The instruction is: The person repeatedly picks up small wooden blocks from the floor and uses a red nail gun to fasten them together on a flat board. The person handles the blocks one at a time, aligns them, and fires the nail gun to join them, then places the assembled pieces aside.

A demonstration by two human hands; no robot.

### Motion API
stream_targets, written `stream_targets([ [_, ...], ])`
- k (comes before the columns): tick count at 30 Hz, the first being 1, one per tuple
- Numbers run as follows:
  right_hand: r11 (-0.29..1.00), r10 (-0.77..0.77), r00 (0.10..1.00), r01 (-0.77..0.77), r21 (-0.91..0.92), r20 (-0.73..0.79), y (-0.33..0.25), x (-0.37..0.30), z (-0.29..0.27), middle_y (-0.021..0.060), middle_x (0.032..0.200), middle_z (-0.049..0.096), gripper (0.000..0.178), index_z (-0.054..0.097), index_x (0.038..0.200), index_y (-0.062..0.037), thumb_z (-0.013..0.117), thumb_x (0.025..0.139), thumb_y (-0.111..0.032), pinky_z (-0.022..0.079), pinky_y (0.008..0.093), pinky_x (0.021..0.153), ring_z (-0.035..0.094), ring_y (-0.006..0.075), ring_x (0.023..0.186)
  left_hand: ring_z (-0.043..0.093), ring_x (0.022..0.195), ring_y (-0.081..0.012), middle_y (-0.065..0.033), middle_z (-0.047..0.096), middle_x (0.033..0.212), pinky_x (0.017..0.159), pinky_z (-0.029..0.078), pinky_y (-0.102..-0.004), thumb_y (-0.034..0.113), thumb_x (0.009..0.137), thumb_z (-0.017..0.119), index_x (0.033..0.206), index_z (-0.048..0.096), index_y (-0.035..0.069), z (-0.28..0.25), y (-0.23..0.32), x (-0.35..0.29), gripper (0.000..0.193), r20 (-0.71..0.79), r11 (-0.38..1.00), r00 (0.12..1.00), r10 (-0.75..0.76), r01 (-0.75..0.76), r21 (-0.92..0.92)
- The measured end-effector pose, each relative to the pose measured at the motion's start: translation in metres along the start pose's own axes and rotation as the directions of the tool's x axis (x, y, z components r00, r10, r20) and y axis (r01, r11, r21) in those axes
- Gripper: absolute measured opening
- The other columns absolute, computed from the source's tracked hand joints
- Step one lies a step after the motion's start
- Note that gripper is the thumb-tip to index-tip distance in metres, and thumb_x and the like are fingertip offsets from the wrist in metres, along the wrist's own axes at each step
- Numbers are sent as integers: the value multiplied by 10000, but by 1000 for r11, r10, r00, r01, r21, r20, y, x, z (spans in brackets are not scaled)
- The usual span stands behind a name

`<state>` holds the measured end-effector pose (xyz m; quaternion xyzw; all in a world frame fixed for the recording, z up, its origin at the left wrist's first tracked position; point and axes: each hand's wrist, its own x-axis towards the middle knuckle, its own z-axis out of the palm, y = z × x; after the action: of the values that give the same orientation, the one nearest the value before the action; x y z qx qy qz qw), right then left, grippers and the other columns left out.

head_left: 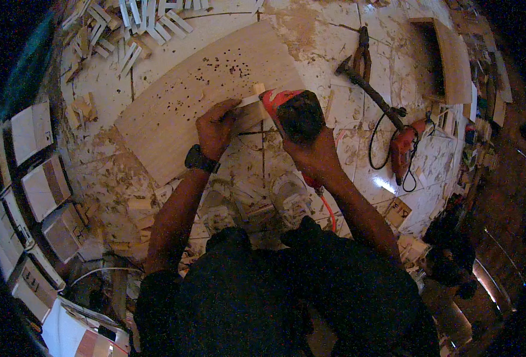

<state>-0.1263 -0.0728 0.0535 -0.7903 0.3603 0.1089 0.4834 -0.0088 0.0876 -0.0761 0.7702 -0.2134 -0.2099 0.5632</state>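
We are holding a pale strip in our left hand, thumb and fingers closing on its near end; its far end is pointing right, toward the tool. In our right hand we are gripping a red-and-black power tool, its red end sitting just beside the strip; whether the two are touching, we cannot tell. A red hose is trailing below the right-hand grip, toward us.

Under and beyond the left-hand grip, a broad wooden panel is lying flat, dark specks scattering over its far part. We are wearing a dark watch just behind that grip.

Right of the tool grip, a hammer is lying aslant, pliers resting near its head and a red corded drill near its handle end. Farther right and ahead, an open wooden box is standing. Well ahead and left of the left-hand grip, many pale slats are lying in a heap.
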Motion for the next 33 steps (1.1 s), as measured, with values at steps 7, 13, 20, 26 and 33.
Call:
stream_targets([
  [7,998,-64,998,64,11,-27,-9,0,2,108,865,648,326,591,978,-31,634,667,-118,493,346,718,613,215,761,636,911,-226,-119,656,991,823,485,-313,-38,755,585,999,659,71,-2,6,5,277,25,992,999,22,-25,127],
  [13,1000,-8,1000,8,-7,-19,-15,0,11,98,809,642,266,587,914,-23,625,669,-118,484,351,680,604,203,721,644,879,-239,-121,657,984,798,496,-319,18,767,595,974,664,69,0,-3,6,224,-18,1000,1000,13,-13,-2],
  [20,969,-245,941,246,-28,-232,-2,-6,0,47,748,608,208,571,852,-28,618,670,-115,470,323,633,569,169,667,643,806,-210,-112,665,890,729,503,-315,34,762,616,988,651,71,-2,-12,10,231,29,969,993,111,-114,217],
  [26,999,40,932,-28,39,-359,51,-27,-58,9,708,564,227,566,853,-53,642,639,-61,449,292,550,529,126,605,628,738,-207,-104,659,844,682,492,-306,80,773,627,978,637,74,11,1,16,205,18,976,997,69,-71,204],
  [33,999,-39,768,25,-32,-640,144,-59,-117,-3,667,522,275,506,874,-65,624,637,10,410,262,459,482,97,522,566,924,-298,-135,598,999,786,466,-399,131,741,645,1013,587,66,55,38,10,285,-9,700,913,408,-307,645],
])
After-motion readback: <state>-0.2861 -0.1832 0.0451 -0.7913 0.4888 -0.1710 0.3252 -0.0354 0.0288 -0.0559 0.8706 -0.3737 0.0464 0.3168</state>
